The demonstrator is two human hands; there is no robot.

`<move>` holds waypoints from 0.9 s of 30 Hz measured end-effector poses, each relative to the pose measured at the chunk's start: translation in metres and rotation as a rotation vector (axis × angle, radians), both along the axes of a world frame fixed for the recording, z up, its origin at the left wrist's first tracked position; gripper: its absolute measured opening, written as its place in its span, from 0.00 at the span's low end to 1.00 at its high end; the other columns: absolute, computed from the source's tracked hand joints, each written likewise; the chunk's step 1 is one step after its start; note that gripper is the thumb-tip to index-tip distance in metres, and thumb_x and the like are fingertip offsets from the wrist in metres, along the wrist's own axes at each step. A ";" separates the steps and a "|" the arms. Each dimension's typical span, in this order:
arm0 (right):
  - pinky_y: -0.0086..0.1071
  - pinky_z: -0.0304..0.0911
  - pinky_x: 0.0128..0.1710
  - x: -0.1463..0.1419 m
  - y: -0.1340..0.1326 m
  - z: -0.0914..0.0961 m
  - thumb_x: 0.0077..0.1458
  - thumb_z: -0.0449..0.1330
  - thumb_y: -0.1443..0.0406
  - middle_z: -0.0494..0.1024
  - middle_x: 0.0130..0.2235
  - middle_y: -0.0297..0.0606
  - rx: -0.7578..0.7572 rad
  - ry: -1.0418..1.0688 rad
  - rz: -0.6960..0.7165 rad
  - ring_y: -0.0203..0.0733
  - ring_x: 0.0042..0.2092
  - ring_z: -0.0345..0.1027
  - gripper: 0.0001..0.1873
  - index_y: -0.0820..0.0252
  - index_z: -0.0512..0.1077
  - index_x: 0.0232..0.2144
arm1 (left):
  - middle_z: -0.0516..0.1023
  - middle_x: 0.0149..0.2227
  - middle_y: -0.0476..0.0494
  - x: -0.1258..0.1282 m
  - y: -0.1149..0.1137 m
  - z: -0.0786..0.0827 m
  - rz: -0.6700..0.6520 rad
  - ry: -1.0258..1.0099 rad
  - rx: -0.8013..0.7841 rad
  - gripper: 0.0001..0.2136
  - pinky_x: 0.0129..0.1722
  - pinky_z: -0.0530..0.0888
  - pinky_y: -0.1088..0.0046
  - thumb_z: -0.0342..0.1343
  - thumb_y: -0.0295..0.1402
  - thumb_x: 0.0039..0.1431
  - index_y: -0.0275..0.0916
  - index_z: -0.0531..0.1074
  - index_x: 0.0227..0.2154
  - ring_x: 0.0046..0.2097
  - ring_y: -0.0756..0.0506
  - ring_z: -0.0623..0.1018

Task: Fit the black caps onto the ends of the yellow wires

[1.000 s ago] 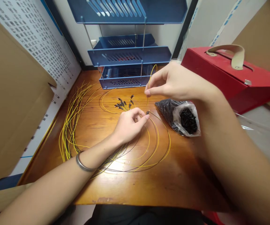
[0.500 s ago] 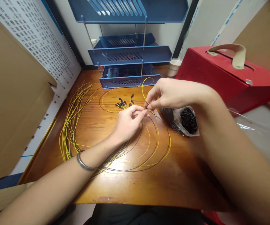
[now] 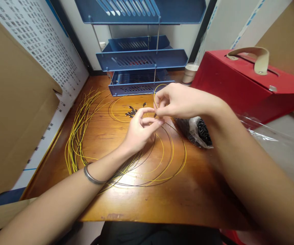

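Note:
My left hand (image 3: 141,131) reaches over the table with a metal bangle (image 3: 92,175) on its wrist. Its thumb and fingertips are closed together; what lies between them is hidden. Against it from the right, my right hand (image 3: 174,102) pinches a thin yellow wire (image 3: 154,95) that loops up behind the fingers. A small black piece (image 3: 154,115) pokes out below the right thumb, between both hands. Yellow and black wires (image 3: 172,153) curve over the table beneath. Just behind my left hand lies a cluster of wire ends with black tips (image 3: 131,112).
A bundle of yellow and black wires (image 3: 74,146) lies on the wooden table (image 3: 142,207) at left. To the right are an open plastic bag of black pieces (image 3: 204,131) and a red box (image 3: 239,81). Behind stand a blue tiered rack (image 3: 142,90) and a cup (image 3: 190,73).
My right hand has shifted slightly left, and the small black piece moved left with it. My left fingers have spread a little higher. More of the bag is covered by my right arm.

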State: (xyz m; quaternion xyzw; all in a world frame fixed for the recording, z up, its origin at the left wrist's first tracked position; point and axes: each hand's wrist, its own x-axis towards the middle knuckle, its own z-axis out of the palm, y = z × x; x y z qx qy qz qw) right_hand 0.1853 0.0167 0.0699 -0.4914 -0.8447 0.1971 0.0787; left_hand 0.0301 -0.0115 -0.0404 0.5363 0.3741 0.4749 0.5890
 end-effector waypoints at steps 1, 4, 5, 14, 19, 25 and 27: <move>0.33 0.62 0.33 -0.002 -0.001 0.000 0.50 0.64 0.67 0.80 0.31 0.37 0.008 0.007 0.003 0.41 0.35 0.72 0.03 0.60 0.78 0.29 | 0.82 0.29 0.51 0.000 0.000 0.001 -0.009 -0.019 -0.016 0.29 0.16 0.66 0.77 0.72 0.44 0.46 0.41 0.63 0.46 0.16 0.54 0.70; 0.32 0.62 0.34 -0.004 -0.002 -0.001 0.50 0.63 0.68 0.79 0.31 0.36 0.003 0.020 0.028 0.40 0.35 0.72 0.03 0.60 0.79 0.29 | 0.81 0.27 0.53 0.001 0.001 0.002 -0.030 -0.042 -0.030 0.31 0.15 0.65 0.77 0.74 0.42 0.43 0.40 0.62 0.45 0.15 0.54 0.69; 0.33 0.62 0.34 -0.002 -0.002 -0.001 0.51 0.63 0.67 0.79 0.30 0.35 -0.001 0.025 0.034 0.40 0.35 0.72 0.04 0.60 0.79 0.29 | 0.81 0.27 0.53 0.001 0.001 0.001 -0.032 -0.043 -0.028 0.31 0.14 0.65 0.77 0.74 0.41 0.43 0.40 0.63 0.45 0.14 0.54 0.69; 0.35 0.64 0.32 0.042 0.000 0.015 0.54 0.67 0.50 0.81 0.27 0.37 -0.051 -0.149 -0.111 0.42 0.32 0.73 0.18 0.58 0.82 0.27 | 0.83 0.30 0.47 0.000 0.001 -0.002 0.010 -0.009 -0.019 0.25 0.14 0.65 0.77 0.72 0.40 0.46 0.38 0.68 0.42 0.15 0.56 0.67; 0.35 0.61 0.27 0.070 -0.001 0.022 0.55 0.59 0.38 0.75 0.18 0.40 -0.168 -0.391 -0.293 0.40 0.26 0.71 0.33 0.59 0.79 0.19 | 0.84 0.31 0.46 -0.001 0.003 -0.004 0.055 -0.003 0.007 0.22 0.14 0.66 0.79 0.71 0.39 0.46 0.37 0.69 0.39 0.16 0.56 0.67; 0.36 0.60 0.24 0.079 -0.002 0.030 0.57 0.59 0.41 0.74 0.21 0.43 -0.369 -0.431 -0.440 0.42 0.23 0.68 0.30 0.61 0.79 0.23 | 0.85 0.31 0.44 -0.001 0.003 -0.005 0.052 -0.001 -0.009 0.20 0.13 0.65 0.80 0.71 0.39 0.46 0.37 0.70 0.37 0.16 0.56 0.67; 0.36 0.61 0.25 0.084 0.001 0.027 0.56 0.59 0.40 0.75 0.22 0.44 -0.386 -0.417 -0.427 0.44 0.24 0.69 0.31 0.61 0.80 0.26 | 0.84 0.31 0.44 -0.001 0.003 -0.006 0.047 0.006 -0.008 0.18 0.13 0.65 0.80 0.71 0.39 0.46 0.36 0.71 0.34 0.16 0.56 0.67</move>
